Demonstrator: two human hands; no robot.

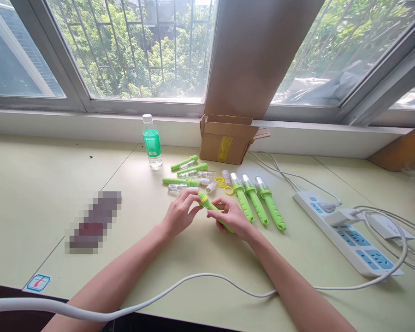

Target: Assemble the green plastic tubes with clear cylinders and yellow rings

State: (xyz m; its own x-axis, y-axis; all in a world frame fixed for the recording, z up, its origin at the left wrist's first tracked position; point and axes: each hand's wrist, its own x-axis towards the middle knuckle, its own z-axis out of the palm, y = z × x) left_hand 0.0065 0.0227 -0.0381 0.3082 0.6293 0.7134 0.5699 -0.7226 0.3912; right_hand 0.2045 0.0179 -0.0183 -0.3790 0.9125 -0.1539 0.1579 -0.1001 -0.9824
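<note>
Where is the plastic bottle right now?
In the head view, the plastic bottle stands left of centre near the back of the table, left of the green handles and cardboard box.

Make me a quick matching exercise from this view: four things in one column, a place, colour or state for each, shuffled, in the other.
Things:
1. Bottle
2. Cardboard box
3. Power strip
4. Green handle

Descriptions:
A. Has plugs in it, over on the right of the table
B. Between the left hand and right hand, fingers on it
C. Yellow tape on its side
D. White cap, green label

Pairs: 1-D, 2-C, 3-A, 4-B
</note>
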